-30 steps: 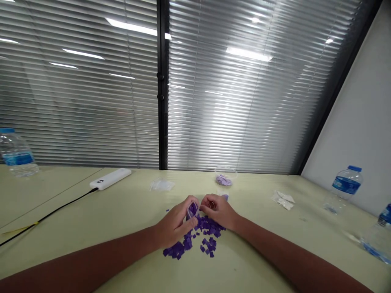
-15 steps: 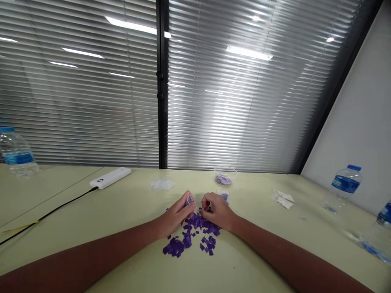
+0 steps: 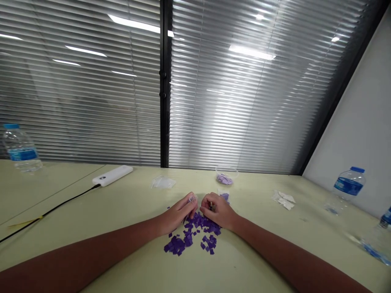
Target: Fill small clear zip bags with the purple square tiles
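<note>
- The left hand (image 3: pixel 179 213) pinched what looked like a small clear bag (image 3: pixel 192 199), though the fingers hid most of it.
- The right hand (image 3: pixel 217 211), curled closed, lay just right of it, above the purple tiles (image 3: pixel 192 232) at lower centre of the counter (image 3: pixel 253 260).

Hands (image 3: pixel 179 212) (image 3: pixel 217 211) over purple tiles (image 3: pixel 177 245)

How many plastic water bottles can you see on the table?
3: one bottle at the far left, one bottle at the right, and one bottle cut off at the right edge. Others may be out of view.
</note>
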The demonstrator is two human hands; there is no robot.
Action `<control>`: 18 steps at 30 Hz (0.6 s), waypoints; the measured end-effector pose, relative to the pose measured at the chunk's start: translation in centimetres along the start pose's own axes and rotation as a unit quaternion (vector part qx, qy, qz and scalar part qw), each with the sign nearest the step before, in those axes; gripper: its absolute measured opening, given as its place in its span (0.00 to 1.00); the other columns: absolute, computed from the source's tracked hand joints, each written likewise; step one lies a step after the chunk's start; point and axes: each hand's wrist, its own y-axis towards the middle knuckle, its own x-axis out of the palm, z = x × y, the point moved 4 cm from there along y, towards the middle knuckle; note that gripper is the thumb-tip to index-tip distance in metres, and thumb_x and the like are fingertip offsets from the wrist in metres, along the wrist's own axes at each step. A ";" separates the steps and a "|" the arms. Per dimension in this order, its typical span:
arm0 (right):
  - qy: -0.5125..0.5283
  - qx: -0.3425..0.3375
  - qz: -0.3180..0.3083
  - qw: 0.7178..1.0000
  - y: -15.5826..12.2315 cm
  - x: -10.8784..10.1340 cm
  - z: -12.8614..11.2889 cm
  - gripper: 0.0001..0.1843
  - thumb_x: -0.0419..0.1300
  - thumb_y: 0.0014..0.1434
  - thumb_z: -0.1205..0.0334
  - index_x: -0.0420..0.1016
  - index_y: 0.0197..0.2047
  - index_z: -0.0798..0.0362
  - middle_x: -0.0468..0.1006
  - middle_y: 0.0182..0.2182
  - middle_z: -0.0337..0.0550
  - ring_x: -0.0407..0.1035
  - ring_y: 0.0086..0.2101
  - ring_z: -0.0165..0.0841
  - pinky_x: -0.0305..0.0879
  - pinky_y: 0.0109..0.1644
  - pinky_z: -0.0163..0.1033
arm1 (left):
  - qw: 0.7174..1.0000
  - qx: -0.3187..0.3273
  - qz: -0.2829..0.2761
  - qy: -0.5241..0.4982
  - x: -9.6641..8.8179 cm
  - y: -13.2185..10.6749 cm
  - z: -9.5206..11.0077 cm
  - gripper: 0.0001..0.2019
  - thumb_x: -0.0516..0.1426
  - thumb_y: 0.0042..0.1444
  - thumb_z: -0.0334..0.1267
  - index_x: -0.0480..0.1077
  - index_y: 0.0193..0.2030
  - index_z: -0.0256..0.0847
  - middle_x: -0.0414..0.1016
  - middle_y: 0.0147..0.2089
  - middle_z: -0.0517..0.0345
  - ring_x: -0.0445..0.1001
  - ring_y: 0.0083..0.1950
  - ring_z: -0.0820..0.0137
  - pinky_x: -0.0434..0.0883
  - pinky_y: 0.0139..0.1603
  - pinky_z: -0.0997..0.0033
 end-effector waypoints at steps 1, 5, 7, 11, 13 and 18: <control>-0.007 0.000 -0.001 1.000 0.0 0.0 0.0 0.07 0.64 0.62 0.66 0.71 0.33 0.51 0.73 0.30 0.37 0.67 0.34 0.34 0.61 0.40 0.38 | 1.000 0.000 0.000 0.001 0.0 0.0 -0.1 0.25 0.43 0.75 0.61 0.64 0.37 0.45 0.64 0.37 0.61 0.64 0.40 0.65 0.63 0.48 0.66; -0.040 -0.031 -0.015 0.999 0.0 0.1 -0.5 0.08 0.63 0.67 0.61 0.73 0.34 0.51 0.73 0.29 0.37 0.67 0.33 0.34 0.60 0.43 0.40 | 1.000 0.010 0.005 0.001 0.1 0.1 -0.3 0.26 0.42 0.75 0.62 0.63 0.36 0.45 0.64 0.36 0.61 0.64 0.40 0.64 0.64 0.49 0.65; -0.058 -0.059 -0.035 0.996 -0.1 0.3 -0.9 0.08 0.62 0.69 0.58 0.75 0.37 0.50 0.72 0.29 0.36 0.68 0.33 0.33 0.60 0.45 0.40 | 1.000 0.016 0.009 0.000 0.1 0.2 -0.3 0.26 0.41 0.75 0.62 0.63 0.36 0.45 0.64 0.36 0.61 0.65 0.41 0.64 0.65 0.50 0.64; -0.071 -0.094 -0.067 0.991 -0.3 0.6 -1.4 0.11 0.65 0.67 0.52 0.78 0.39 0.50 0.69 0.27 0.34 0.67 0.30 0.31 0.59 0.44 0.39 | 0.999 0.028 0.016 -0.002 0.1 0.3 -0.1 0.27 0.41 0.75 0.63 0.63 0.36 0.44 0.64 0.38 0.60 0.66 0.42 0.64 0.66 0.52 0.63; -0.060 -0.104 -0.081 0.990 -0.3 0.7 -1.4 0.13 0.68 0.64 0.49 0.78 0.40 0.50 0.67 0.25 0.31 0.64 0.27 0.30 0.59 0.42 0.38 | 0.999 0.032 0.014 -0.003 0.1 0.3 -0.1 0.27 0.41 0.75 0.62 0.63 0.37 0.44 0.65 0.38 0.60 0.66 0.42 0.64 0.66 0.51 0.64; -0.045 -0.090 -0.081 0.992 -0.3 1.1 -0.5 0.07 0.68 0.63 0.58 0.76 0.38 0.50 0.67 0.24 0.30 0.63 0.26 0.28 0.59 0.37 0.35 | 0.999 0.038 0.010 0.007 0.1 0.2 0.0 0.28 0.40 0.75 0.63 0.63 0.36 0.44 0.66 0.36 0.60 0.67 0.41 0.64 0.67 0.50 0.64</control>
